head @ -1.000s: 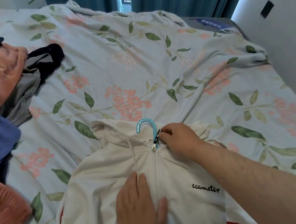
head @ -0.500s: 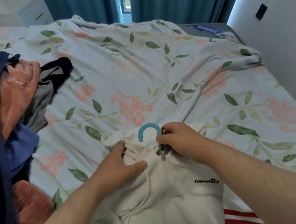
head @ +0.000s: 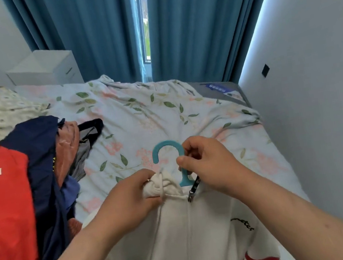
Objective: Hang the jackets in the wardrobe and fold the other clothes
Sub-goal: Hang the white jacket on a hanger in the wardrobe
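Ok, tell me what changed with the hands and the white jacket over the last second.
The left hand left the chest of the white jacket, where it lay flat, moved up to the collar and now grips bunched fabric there. The right hand shifted from the zipper pull to pinch the stem of the blue hanger. Unchanged: jacket zipped up, clothes pile on the bed.

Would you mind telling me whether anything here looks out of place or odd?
Nothing looks damaged or spilled; the only untidy spot is the heap of unfolded clothes piled crumpled on the left side of the bed.
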Motion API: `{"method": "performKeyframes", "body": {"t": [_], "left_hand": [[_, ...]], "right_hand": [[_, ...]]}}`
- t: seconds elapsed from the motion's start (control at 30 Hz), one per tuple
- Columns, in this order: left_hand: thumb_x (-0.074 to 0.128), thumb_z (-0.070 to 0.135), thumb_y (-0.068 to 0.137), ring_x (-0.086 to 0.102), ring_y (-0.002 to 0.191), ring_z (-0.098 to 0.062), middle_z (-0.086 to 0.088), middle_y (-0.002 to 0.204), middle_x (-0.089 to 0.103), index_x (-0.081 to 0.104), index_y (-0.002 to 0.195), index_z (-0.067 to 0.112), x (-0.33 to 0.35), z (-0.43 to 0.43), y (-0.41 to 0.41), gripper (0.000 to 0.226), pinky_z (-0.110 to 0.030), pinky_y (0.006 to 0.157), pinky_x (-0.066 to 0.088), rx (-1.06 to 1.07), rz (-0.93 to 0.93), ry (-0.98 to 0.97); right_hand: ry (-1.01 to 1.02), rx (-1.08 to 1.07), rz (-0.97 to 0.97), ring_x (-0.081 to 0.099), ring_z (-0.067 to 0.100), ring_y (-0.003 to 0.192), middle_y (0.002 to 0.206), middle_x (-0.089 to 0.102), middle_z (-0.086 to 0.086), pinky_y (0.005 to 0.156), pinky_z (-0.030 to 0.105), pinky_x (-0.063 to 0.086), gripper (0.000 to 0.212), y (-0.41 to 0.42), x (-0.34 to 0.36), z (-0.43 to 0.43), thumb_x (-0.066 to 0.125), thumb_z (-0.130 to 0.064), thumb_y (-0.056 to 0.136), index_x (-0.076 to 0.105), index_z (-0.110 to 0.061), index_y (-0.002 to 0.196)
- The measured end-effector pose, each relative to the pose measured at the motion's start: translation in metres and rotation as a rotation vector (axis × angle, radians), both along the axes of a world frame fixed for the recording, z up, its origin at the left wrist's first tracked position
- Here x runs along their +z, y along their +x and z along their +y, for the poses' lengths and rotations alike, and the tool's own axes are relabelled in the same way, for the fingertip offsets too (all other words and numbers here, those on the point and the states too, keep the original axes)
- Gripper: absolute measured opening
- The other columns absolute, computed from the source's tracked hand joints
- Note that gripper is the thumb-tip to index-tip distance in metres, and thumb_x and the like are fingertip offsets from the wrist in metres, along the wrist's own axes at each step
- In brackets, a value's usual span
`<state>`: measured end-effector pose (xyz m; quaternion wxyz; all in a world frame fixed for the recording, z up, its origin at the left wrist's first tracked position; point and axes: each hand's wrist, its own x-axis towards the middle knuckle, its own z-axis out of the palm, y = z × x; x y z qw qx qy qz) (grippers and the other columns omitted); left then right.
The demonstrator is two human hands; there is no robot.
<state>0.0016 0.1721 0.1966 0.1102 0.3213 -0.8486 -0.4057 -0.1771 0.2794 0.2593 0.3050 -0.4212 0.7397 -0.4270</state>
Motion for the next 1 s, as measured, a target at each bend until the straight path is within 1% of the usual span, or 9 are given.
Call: {"method": "performKeyframes", "body": {"t": [0.1,0.2,0.3,0.4,0.47,0.57,0.73,0.9,1.0], "left_hand": [[0.068,0.036,0.071,0.061,0.088,0.002,0.026,0.096,0.064,0.053,0.104,0.049,0.071,0.005,0.012,0.038,-0.031,0.079,0.052,-0.011,0.047,-0.097],[0.059,0.053,0.065,0.057,0.098,0.005,0.029,0.102,0.058,0.045,0.117,0.059,0.154,0.017,0.025,0.054,-0.021,0.084,0.047,-0.025,0.064,-0.156],[0.069,0.060,0.072,0.053,0.101,0.009,0.023,0.104,0.058,0.056,0.103,0.061,0.230,0.026,0.032,0.034,-0.019,0.087,0.042,-0.058,0.093,-0.240],[0.074,0.048,0.081,0.054,0.088,0.004,0.020,0.090,0.057,0.057,0.085,0.053,0.294,0.039,0.035,0.018,-0.023,0.079,0.043,-0.104,0.030,-0.369],[0.067,0.042,0.087,0.052,0.077,-0.005,0.016,0.074,0.055,0.049,0.071,0.042,0.331,0.049,0.038,0.024,-0.027,0.069,0.043,-0.090,0.017,-0.488],[0.060,0.039,0.091,0.053,0.074,-0.009,0.013,0.072,0.056,0.055,0.076,0.030,0.385,0.062,0.043,0.018,-0.032,0.067,0.045,0.012,0.082,-0.650],[0.055,0.048,0.092,0.054,0.071,-0.008,0.012,0.070,0.057,0.055,0.077,0.025,0.460,0.073,0.055,0.028,-0.029,0.061,0.041,0.119,0.190,-0.789],[0.053,0.054,0.092,0.054,0.068,-0.009,0.010,0.070,0.057,0.054,0.078,0.022,0.507,0.081,0.063,0.035,-0.030,0.059,0.041,0.208,0.242,-0.899],[0.056,0.051,0.090,0.055,0.069,-0.009,0.010,0.071,0.059,0.056,0.079,0.023,0.523,0.082,0.070,0.030,-0.030,0.060,0.042,0.241,0.264,-0.911]], "right_hand": [[-0.095,-0.030,0.021,0.064,0.025,0.069,0.074,0.069,0.011,0.075,0.044,0.056,0.020,0.012,0.065,0.007,0.069,-0.012,0.090,0.059,-0.017,0.073],[-0.160,-0.023,0.030,0.060,0.014,0.062,0.067,0.068,0.008,0.066,0.034,0.056,0.019,0.025,0.142,0.016,0.070,-0.010,0.089,0.060,-0.014,0.073],[-0.218,0.017,0.050,0.060,0.013,0.060,0.078,0.070,0.019,0.059,0.022,0.053,0.015,0.037,0.216,0.030,0.069,-0.008,0.088,0.060,-0.005,0.077],[-0.291,0.019,0.093,0.060,0.012,0.058,0.073,0.070,0.015,0.060,0.025,0.054,0.014,0.045,0.278,0.045,0.070,-0.008,0.088,0.061,-0.002,0.078],[-0.342,0.014,0.113,0.061,0.011,0.058,0.069,0.070,0.010,0.063,0.030,0.055,0.013,0.051,0.315,0.056,0.070,-0.010,0.089,0.063,-0.004,0.079],[-0.423,0.047,0.101,0.062,0.009,0.062,0.070,0.071,0.002,0.068,0.029,0.055,0.009,0.058,0.367,0.074,0.071,-0.013,0.088,0.069,-0.009,0.080],[-0.399,0.047,0.566,0.058,0.000,0.068,0.074,0.067,-0.011,0.067,0.017,0.045,0.009,0.058,0.424,0.109,0.074,-0.028,0.085,0.069,-0.025,0.079],[-0.774,0.018,1.143,0.056,0.019,0.067,0.072,0.063,-0.003,0.067,0.029,0.045,0.012,0.082,0.447,0.135,0.076,-0.015,0.082,0.069,-0.013,0.073],[-0.688,0.120,0.955,0.056,0.008,0.063,0.068,0.063,-0.008,0.061,0.014,0.041,0.011,0.093,0.457,0.142,0.075,-0.024,0.085,0.070,-0.018,0.077]]}}
